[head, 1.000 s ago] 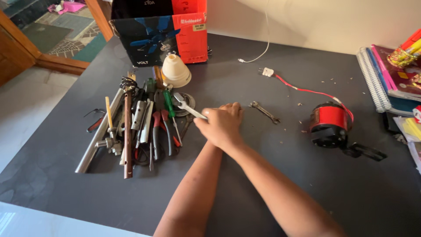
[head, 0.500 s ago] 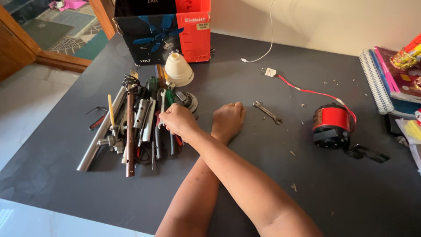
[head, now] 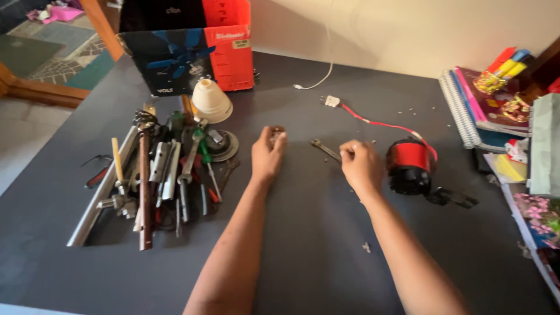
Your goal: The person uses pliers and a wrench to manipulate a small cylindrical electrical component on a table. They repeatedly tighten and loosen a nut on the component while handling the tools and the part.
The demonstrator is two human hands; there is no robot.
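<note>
1. Forearms come up from the near edge of the dark table, both lying low over it, the left one slanting up and right, the right one slanting up and left.
2. The left hand lies palm down with fingers pointing away from the person; its fingertips curl over a small dark object, too small to identify, and whether they grip it or merely rest on it cannot be told.
3. The right hand is curled into a loose fist, knuckles up, with thumb and forefinger pinched at its far-left edge.
4. The small wrench lies flat on the table between the two hands, its long axis running from upper left to lower right; its near end reaches the pinched fingers, though real contact cannot be told.
5. Just right of the right hand stands a red and black motor, its red wire trailing up and left to a white plug.
6. Well left of the left hand is a pile of tools, their shafts mostly running near to far.
7. Beyond the pile sit a cream cone-shaped cap and a black and orange box.
8. Notebooks are stacked at the far right.
</note>
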